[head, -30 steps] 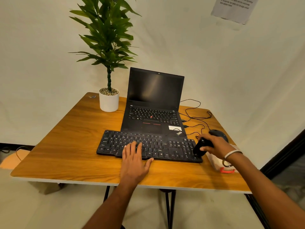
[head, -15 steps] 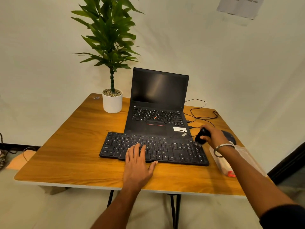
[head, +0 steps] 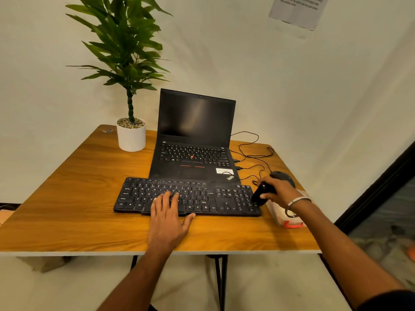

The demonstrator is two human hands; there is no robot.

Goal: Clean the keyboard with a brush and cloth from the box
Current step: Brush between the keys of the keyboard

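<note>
Now left hand point(head: 167, 217) flat on keyboard point(head: 187, 196), fingers straight; right hand point(head: 277, 190) grips black brush point(head: 261, 194).

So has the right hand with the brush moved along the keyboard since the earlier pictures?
Yes. The right hand holding the black brush went from the keyboard's near right corner towards the laptop, then came back to the right end.
</note>
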